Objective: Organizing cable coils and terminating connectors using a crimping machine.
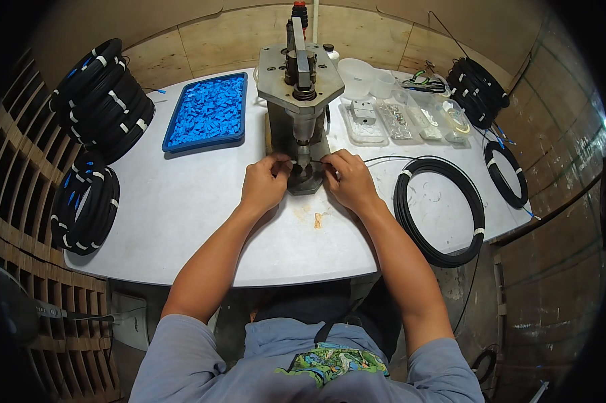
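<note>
A metal bench press (274, 72) stands at the middle of the table, its ram (303, 127) pointing down at a small base. To the left of the ram, my left hand (265, 180) is closed in a pinch beside the die, on something small that I cannot make out. My right hand (348, 178) pinches a thin black cable (378, 159) at the right of the ram. The cable runs from the large black cable coil (401, 208), which lies on the table by my right forearm. Between my fingers, the cable's end is partly hidden.
A blue tray (171, 152) of small blue parts lies left of the press. Bundled black coils stand at the left (108, 101) and far right (476, 94). Clear boxes (369, 138) of small parts, a white tub (356, 77) and pliers (420, 84) sit behind at right.
</note>
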The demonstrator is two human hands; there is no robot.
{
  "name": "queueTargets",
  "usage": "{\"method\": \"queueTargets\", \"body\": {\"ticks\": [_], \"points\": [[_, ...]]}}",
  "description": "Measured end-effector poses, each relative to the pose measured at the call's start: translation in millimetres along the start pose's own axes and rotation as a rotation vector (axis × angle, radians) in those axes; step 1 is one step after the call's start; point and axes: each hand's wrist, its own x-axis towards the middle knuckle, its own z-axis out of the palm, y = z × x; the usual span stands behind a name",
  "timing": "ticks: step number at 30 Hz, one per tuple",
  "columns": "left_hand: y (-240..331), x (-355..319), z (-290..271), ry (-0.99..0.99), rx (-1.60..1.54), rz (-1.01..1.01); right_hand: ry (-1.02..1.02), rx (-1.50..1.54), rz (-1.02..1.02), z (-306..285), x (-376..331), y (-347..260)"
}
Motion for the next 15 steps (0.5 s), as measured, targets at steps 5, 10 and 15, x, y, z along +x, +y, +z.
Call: {"method": "queueTargets", "body": {"ticks": [5, 10, 15], "points": [[2.9, -0.9, -0.6, 0.006, -0.009, 0.013, 0.009, 0.002, -0.003, 0.1, -0.2, 0.4], [4.5, -1.3, -1.2, 0.003, -0.023, 0.0, 0.022, 0.007, -0.005, 0.0, -0.8, -0.1], [0.7, 0.3, -1.0, -0.006, 0.003, -0.011, 0.011, 0.05, 0.016, 0.4, -1.2, -1.2]]}}
